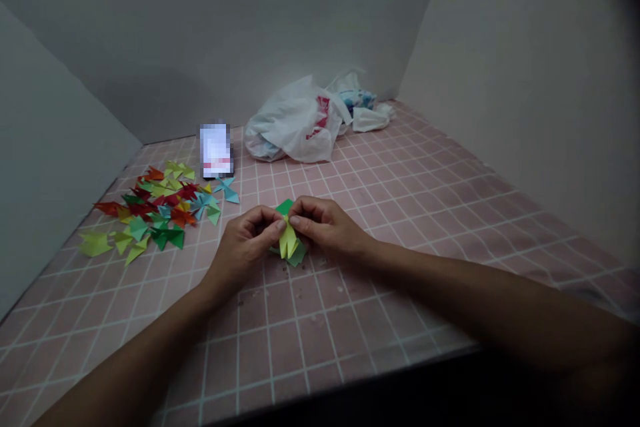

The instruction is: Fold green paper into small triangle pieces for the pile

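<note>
Yellow folded paper (288, 240) sits front and centre, just above the pink gridded table covering (320, 347), pinched between both hands. Left hand (245, 237): thumb and index closed on its upper left edge, other fingers curled in. Right hand (330, 227): thumb and index likewise closed on the upper right side, rest curled. Yellow ends point down toward the wearer, slit between them. Green paper (285, 207) shows behind the fingertips; pale green paper (298, 255) pokes out below, right of the yellow. Whether these are joined to it, cannot tell.

Farther off, left: loose heap of folded paper pieces (145, 209), red, orange, yellow, green, light blue, some overlapping. Just behind its right side, upright device (216, 150), bright screen, pixelated. Farther back, right of device: crumpled white plastic bag (285, 120) with red print. Blue-patterned package (357, 99) beside it. Grey back wall (300, 13) behind everything.
</note>
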Action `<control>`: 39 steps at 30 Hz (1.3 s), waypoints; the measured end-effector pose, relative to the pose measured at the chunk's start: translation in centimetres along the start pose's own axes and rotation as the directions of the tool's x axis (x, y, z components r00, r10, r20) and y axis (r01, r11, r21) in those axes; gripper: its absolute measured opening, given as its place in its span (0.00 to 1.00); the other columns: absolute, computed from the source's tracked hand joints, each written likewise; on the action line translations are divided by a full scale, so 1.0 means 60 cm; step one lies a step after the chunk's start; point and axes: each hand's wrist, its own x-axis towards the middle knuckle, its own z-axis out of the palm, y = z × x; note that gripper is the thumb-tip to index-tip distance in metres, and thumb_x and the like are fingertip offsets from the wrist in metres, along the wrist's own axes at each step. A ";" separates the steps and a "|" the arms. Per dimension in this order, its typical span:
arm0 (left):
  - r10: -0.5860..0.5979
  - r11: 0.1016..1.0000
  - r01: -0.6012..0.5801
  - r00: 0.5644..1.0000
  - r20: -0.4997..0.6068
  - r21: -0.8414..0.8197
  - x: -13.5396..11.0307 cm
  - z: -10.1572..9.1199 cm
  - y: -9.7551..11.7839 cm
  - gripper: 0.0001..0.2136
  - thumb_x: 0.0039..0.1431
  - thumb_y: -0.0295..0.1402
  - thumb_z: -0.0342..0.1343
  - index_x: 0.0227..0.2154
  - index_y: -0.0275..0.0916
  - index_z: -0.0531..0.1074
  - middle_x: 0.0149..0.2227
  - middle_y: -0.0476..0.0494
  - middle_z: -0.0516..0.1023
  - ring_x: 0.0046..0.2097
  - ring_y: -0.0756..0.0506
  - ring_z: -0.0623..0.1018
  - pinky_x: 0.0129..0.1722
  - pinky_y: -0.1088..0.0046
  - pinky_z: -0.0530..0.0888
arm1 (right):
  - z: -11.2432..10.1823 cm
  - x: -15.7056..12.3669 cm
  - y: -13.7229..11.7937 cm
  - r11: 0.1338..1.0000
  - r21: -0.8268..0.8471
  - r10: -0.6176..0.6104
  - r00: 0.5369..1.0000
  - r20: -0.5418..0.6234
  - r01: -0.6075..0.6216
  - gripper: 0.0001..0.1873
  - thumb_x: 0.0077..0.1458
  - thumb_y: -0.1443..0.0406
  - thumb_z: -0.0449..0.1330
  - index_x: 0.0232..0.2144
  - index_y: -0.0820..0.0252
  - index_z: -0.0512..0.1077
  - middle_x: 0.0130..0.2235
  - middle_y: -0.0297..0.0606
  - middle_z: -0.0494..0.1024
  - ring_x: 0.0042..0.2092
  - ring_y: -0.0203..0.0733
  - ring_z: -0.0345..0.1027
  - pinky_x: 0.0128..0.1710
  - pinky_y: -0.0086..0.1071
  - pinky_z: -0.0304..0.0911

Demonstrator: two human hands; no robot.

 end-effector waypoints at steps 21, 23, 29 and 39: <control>0.019 0.997 -0.028 0.993 0.119 0.070 0.004 -0.004 0.001 0.09 0.56 0.39 0.61 0.30 0.38 0.74 0.28 0.50 0.73 0.30 0.50 0.71 0.30 0.75 0.69 | -0.002 0.000 -0.010 0.994 -0.104 -0.032 0.999 -0.043 0.027 0.07 0.54 0.63 0.60 0.28 0.59 0.67 0.24 0.29 0.67 0.27 0.33 0.59 0.27 0.28 0.56; 0.021 0.995 -0.033 0.991 0.130 0.091 0.004 -0.003 0.001 0.09 0.56 0.39 0.61 0.29 0.38 0.74 0.27 0.50 0.72 0.30 0.50 0.71 0.30 0.75 0.68 | -0.002 0.000 -0.009 0.997 -0.076 -0.004 0.999 -0.033 0.001 0.08 0.55 0.62 0.59 0.28 0.59 0.66 0.24 0.28 0.67 0.26 0.33 0.59 0.26 0.28 0.56; 0.009 0.989 -0.029 0.991 0.133 0.148 0.002 -0.002 0.001 0.09 0.57 0.37 0.59 0.27 0.38 0.72 0.26 0.51 0.71 0.29 0.51 0.69 0.29 0.75 0.66 | -0.003 0.000 -0.006 0.999 -0.004 0.034 0.999 0.023 -0.033 0.12 0.62 0.58 0.54 0.29 0.59 0.65 0.21 0.27 0.65 0.22 0.32 0.58 0.23 0.28 0.54; -0.011 0.995 0.000 0.994 0.110 0.096 0.002 -0.001 0.003 0.09 0.55 0.38 0.61 0.26 0.38 0.71 0.25 0.51 0.70 0.28 0.51 0.69 0.28 0.76 0.66 | -0.002 0.004 -0.008 0.995 0.020 0.096 0.995 0.003 -0.096 0.04 0.54 0.66 0.59 0.30 0.59 0.66 0.22 0.26 0.66 0.22 0.32 0.60 0.23 0.27 0.57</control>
